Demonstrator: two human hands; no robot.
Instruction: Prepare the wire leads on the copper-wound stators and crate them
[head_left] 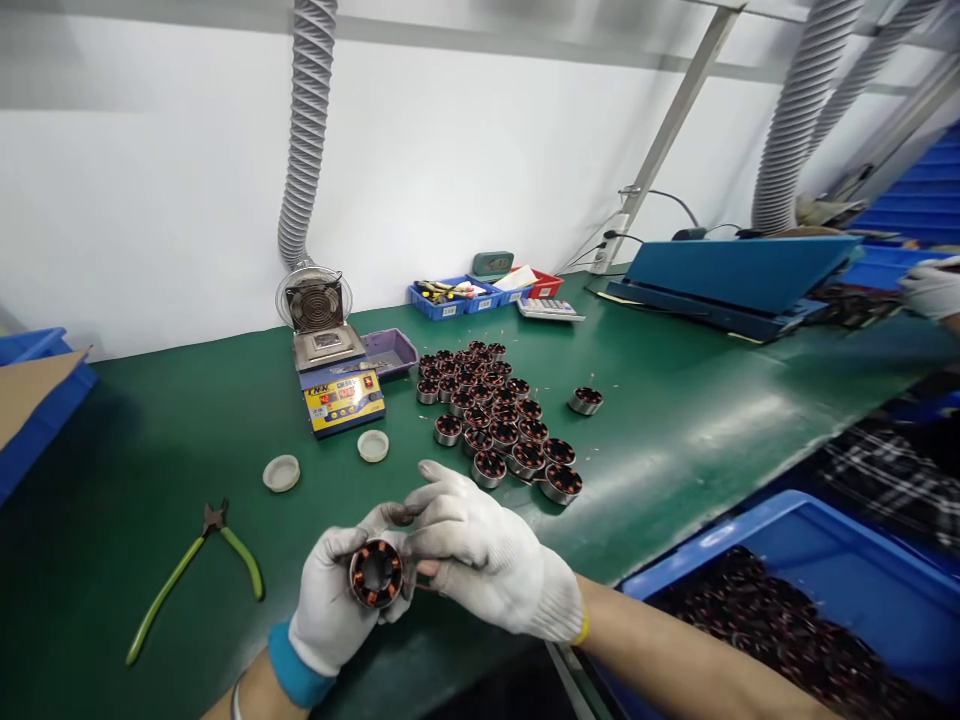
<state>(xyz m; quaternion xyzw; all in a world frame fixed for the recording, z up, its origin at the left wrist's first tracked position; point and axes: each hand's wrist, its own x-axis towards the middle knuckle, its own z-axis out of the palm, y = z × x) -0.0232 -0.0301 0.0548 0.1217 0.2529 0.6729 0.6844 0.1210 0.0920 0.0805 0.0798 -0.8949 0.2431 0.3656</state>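
Observation:
My left hand (337, 590), in a white glove with a blue cuff, grips a motor stator (376, 574), a metal ring with copper windings around an open centre. Its open face is turned toward me. Close on the stator's right side is my gloved right hand (480, 550), thumb and fingers drawn together. Anything pinched between those fingers is hidden. Beyond the hands, several more stators (504, 434) stand in a cluster on the green table (630, 430). One separate stator (586, 401) sits to their right.
Green-handled cutters (196, 570) lie at left, near two small white dishes (281, 473). Behind stands a solder pot unit (343, 402) beside a purple tray (390, 352). A blue bin (825, 530) holding dark parts is at lower right. Another person's gloved hand (934, 288) shows at far right.

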